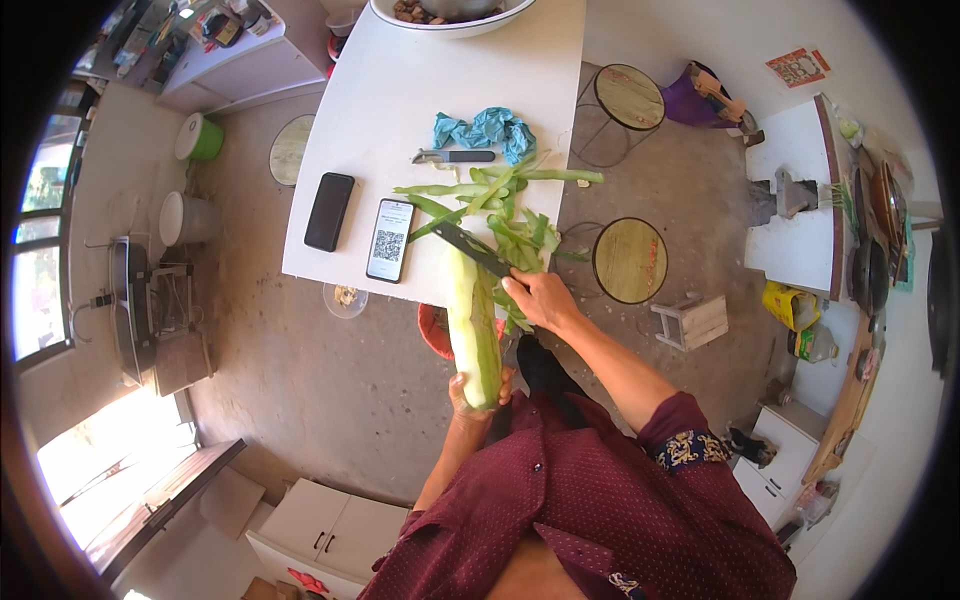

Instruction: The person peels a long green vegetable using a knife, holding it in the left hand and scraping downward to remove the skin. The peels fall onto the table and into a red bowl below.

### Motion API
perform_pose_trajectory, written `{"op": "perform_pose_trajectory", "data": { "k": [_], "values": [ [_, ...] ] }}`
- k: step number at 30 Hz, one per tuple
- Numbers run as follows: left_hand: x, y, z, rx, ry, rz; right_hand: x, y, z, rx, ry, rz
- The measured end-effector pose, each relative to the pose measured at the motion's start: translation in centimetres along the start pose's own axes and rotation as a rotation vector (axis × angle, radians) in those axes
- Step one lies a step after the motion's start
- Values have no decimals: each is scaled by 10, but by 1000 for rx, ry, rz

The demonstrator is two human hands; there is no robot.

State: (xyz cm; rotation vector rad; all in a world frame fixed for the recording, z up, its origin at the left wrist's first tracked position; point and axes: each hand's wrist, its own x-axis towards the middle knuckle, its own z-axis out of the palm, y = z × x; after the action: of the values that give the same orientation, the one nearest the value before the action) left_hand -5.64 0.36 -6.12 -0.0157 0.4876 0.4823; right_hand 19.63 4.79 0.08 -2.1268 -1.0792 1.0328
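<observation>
My left hand (480, 390) grips the near end of a large, pale green, mostly peeled gourd (472, 330). The gourd points away from me, and its far end reaches over the near edge of the white table (420, 75). Darker green skin shows along its right side. In my right hand (541, 300) is a black-bladed knife (472, 250), its blade slanting across the gourd's far end. Whether the edge touches the flesh I cannot tell. Long green peel strips (517, 232) lie heaped beside and beyond the knife.
A peeler (457, 157) and crumpled blue cloth or gloves (487, 131) lie beyond the peels. Two phones, one dark (330, 211) and one lit (390, 240), are to the left. Below the table edge is a red bin (433, 330). Stools (630, 260) stand to the right.
</observation>
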Motion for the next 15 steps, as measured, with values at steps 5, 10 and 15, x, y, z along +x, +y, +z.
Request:
{"op": "perform_pose_trajectory", "data": {
  "k": [5, 10, 15],
  "values": [
    [-3, 2, -5, -4, 3, -9, -35, -20, -11, -201, -36, -60],
    [0, 5, -10, -10, -37, 1, -44, -17, -1, -218, 38, -85],
    [-1, 4, -19, -32, -37, -23, -31, -16, 3, -224, 10, -85]
  ]
}}
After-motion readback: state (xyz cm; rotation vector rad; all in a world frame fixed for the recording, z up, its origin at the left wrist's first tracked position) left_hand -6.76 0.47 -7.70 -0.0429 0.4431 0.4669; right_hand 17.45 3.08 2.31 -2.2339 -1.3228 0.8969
